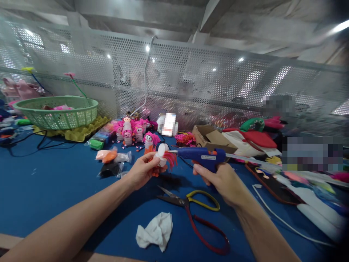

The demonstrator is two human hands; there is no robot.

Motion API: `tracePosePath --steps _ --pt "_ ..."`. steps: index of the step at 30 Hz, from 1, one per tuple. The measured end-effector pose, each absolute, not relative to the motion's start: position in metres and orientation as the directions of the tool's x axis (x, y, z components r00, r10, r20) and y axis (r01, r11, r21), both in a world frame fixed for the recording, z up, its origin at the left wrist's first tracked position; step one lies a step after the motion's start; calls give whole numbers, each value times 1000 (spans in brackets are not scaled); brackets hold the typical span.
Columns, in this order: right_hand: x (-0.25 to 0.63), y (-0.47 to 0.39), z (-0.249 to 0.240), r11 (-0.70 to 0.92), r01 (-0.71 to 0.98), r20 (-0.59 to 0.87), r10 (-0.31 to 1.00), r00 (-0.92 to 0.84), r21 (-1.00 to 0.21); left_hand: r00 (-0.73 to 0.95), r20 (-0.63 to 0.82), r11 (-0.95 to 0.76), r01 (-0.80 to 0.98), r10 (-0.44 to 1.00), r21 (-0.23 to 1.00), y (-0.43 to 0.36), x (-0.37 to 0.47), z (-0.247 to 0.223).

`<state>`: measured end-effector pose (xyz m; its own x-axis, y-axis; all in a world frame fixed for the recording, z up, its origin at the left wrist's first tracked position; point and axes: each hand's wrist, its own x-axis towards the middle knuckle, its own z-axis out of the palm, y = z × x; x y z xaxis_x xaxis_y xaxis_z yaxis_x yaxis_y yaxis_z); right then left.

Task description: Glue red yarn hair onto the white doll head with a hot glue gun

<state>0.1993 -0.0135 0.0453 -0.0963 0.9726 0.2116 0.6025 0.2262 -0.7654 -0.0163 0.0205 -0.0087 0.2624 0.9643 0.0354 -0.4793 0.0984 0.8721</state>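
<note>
My left hand [144, 169] pinches a small white doll [161, 154] with reddish-pink strands hanging at its right side and orange bits below. Wrapped round the handle of a blue glue gun [200, 154] is my right hand [215, 176]. The gun's metal tip points left and meets or nearly meets the doll's white head; whether they touch is too small to tell. A glue stick extends from the gun's rear. Open scissors [181, 201] with one yellow and one red handle lie below the hands, beside a crumpled white tissue [155, 231].
Several pink-haired dolls [127, 127] stand behind my left hand. Clay packets [109, 156] lie to their left, near a green basket [60, 112] on a yellow egg tray [79, 134]. A cardboard box [212, 140] sits behind the gun; a white cable [283, 218] runs along the right.
</note>
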Motion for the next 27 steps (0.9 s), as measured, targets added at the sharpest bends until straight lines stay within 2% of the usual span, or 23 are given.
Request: tracePosePath --steps 4,7,11,16,27 --pt "202 -9 43 201 417 140 975 -174 -886 266 46 89 -474 963 876 21 -16 -9" --pt "202 -8 44 120 287 58 975 -216 -950 271 55 81 -466 961 881 20 -16 -10" --pt "202 -6 44 -8 129 -40 968 -247 -992 275 58 79 -463 960 883 20 -16 -10" --pt "205 -3 40 -68 -81 -44 962 -269 -994 275 42 97 -470 960 877 20 -16 -8" --pt "202 -1 37 -60 -57 -42 960 -276 -997 280 40 100 -466 959 879 19 -16 -8"
